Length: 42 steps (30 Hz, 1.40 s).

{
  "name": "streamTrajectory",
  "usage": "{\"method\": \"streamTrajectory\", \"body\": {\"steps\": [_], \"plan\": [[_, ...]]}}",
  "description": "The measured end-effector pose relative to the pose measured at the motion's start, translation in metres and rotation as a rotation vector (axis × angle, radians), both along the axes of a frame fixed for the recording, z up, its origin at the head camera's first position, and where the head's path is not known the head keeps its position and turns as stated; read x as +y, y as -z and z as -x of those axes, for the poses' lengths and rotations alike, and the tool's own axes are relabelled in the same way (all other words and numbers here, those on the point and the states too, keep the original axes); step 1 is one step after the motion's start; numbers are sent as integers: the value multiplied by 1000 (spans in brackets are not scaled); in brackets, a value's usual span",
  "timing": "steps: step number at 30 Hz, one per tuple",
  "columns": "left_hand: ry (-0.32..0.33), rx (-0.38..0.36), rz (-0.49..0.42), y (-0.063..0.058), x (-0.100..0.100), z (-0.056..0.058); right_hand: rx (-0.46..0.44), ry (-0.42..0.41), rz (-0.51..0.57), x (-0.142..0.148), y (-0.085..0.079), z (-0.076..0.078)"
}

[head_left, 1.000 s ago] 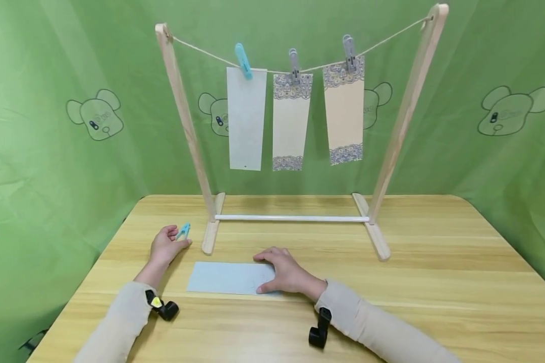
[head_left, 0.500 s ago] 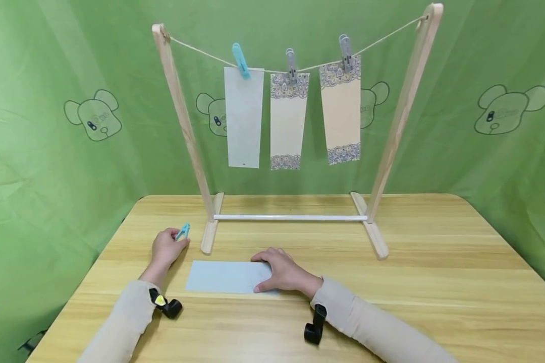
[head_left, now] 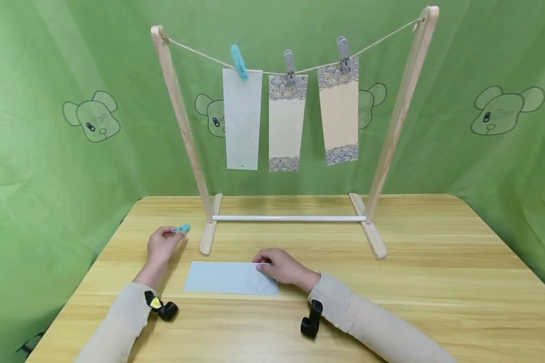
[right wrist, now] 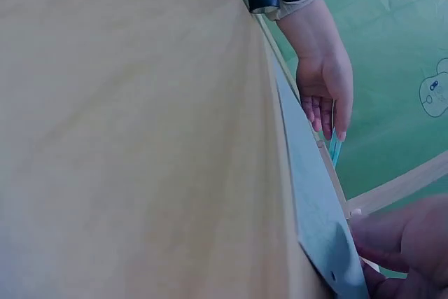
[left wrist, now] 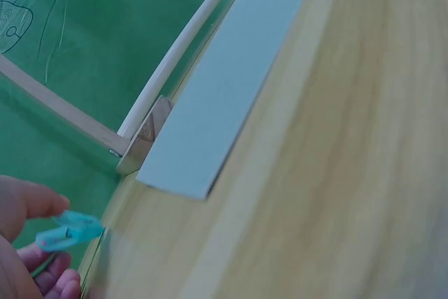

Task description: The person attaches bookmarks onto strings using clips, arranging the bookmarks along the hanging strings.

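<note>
Off to the left of the rack, my left hand (head_left: 160, 249) holds a turquoise clothespin (head_left: 180, 229) just above the table. The left wrist view shows that clothespin (left wrist: 68, 232) between thumb and fingers. A light blue paper card (head_left: 224, 277) lies lengthwise in front of the rack. My right hand (head_left: 282, 267) pinches its far edge near the right end, thumb on top and fingers behind. In the right wrist view the right hand (right wrist: 413, 246) is at the card's edge, with some fingertips hidden.
A wooden rack (head_left: 181, 116) with a white crossbar (head_left: 290, 218) stands at the back. From its string (head_left: 200, 51) hang a pale card (head_left: 242, 121) and two patterned cards, a cream one (head_left: 287, 121) and a peach one (head_left: 339, 116), each under a clothespin. A green curtain hangs behind.
My right hand has gone from spanning the card's right end to pinching its far edge. In my left hand the clothespin has turned from upright to nearly level.
</note>
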<state>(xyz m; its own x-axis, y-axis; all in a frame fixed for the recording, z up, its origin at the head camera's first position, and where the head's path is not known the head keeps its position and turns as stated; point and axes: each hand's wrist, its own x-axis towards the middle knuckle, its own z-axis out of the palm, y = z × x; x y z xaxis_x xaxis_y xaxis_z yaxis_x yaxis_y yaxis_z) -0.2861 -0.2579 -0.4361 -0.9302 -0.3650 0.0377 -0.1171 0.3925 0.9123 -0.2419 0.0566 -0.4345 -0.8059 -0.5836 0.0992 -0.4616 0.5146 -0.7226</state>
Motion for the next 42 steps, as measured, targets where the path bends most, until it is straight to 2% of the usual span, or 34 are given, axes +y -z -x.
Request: {"method": "streamTrajectory", "body": {"steps": [5, 11, 15, 19, 23, 26, 29, 33, 37, 42], "plan": [[-44, 55, -61, -7, -3, -2, -31, 6, -8, 2, -3, 4], [-27, 175, -189, -19, -6, -7, -56, -65, -41, 9, -7, 12], [-13, 252, -247, -32, -7, -11, -103, -100, -49, 17, -12, 16], [2, 280, -311, -49, -7, -14, -166, -72, -2, 25, -15, 21], [34, 248, -314, -66, -5, -19, -215, -19, 68, 32, -16, 27], [87, 261, -291, -82, -1, -22, -251, 34, 123, 37, -19, 31], [158, 301, -264, -99, 4, -24, -281, 95, 181, 42, -25, 34], [230, 338, -250, -125, 11, -22, -274, 164, 245, 45, -30, 39], [268, 400, -289, -150, 19, -19, -260, 221, 321, 43, -36, 45], [303, 484, -287, -177, 29, -17, -265, 275, 450, 35, -48, 48]]}}
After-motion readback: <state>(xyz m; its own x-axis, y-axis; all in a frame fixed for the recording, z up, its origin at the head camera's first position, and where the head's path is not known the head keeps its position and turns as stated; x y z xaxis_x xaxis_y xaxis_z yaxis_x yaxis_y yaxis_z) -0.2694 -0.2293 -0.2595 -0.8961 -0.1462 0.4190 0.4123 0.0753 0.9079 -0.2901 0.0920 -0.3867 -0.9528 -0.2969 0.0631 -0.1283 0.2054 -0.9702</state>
